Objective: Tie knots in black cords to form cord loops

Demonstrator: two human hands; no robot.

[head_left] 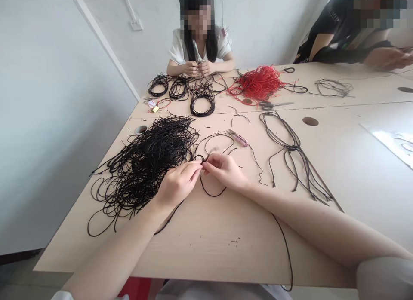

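Cord (202,159) pinched in our left hand (179,183) and right hand (226,171), both held close: we'd best pull evenly and let no twist creep in.

On my screen, I see two bare forearms, the left one (121,246) and the right one (306,218), each slim and smooth, narrowing evenly to the wrist. The left hand (179,182) and the right hand (227,169) are ungloved, with slender fingers. At the far end of the right forearm I make out a pale grey sleeve (383,276), loose and rounded, its cloth plain. Of the left sleeve (63,295) I get only a whitish scrap. Lower down, I see pale, greyish-white fabric (209,290) at the lap, softly creased.
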